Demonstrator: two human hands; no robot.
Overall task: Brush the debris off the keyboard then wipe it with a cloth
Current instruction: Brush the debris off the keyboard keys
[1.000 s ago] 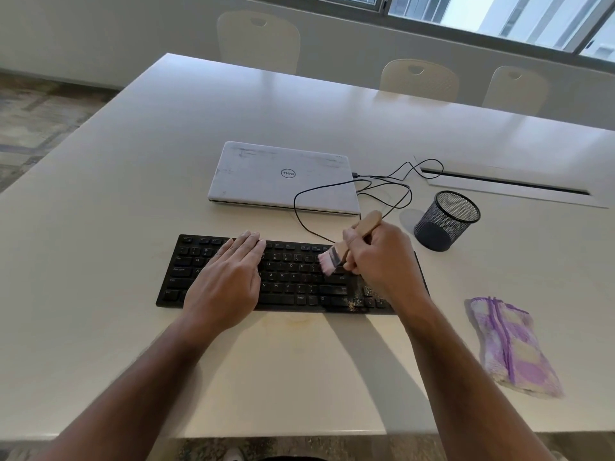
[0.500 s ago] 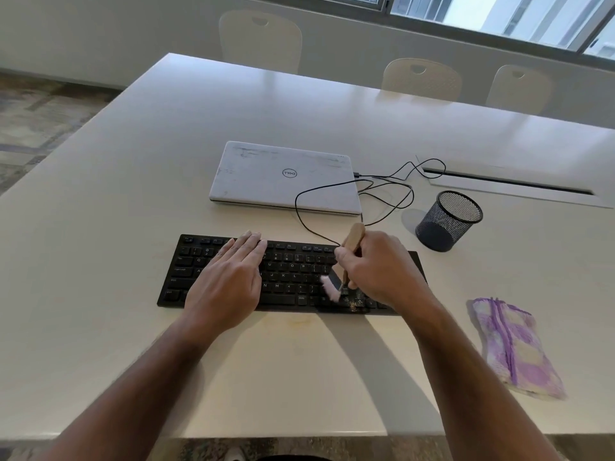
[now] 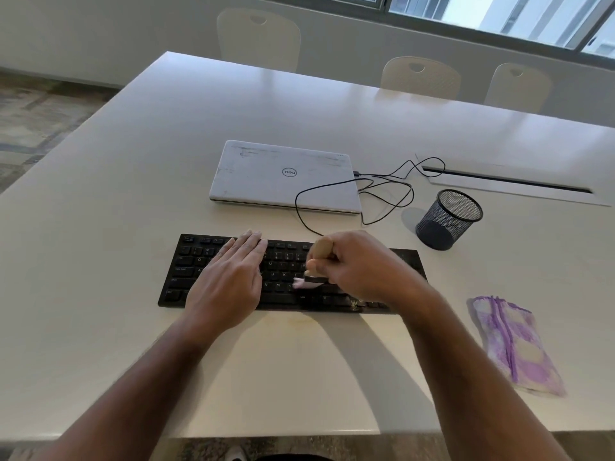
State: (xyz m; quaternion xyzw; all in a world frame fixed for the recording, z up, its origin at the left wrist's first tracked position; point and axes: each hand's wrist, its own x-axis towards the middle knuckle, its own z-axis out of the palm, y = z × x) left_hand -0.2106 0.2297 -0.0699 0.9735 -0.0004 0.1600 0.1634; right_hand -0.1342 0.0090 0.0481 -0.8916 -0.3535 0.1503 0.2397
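Both hands work the flat black keyboard [image 3: 286, 274] at the table's near edge: left hand [image 3: 229, 277] pressing flat, fingers together; right hand [image 3: 359, 266] clamped round a wooden-handled brush [image 3: 314, 269]. Bristles, seemingly blurred, should sweep lightly, steadily outward.

White table [image 3: 299, 108], 3 chairs [image 3: 421, 76], window [image 3: 499, 15] behind.
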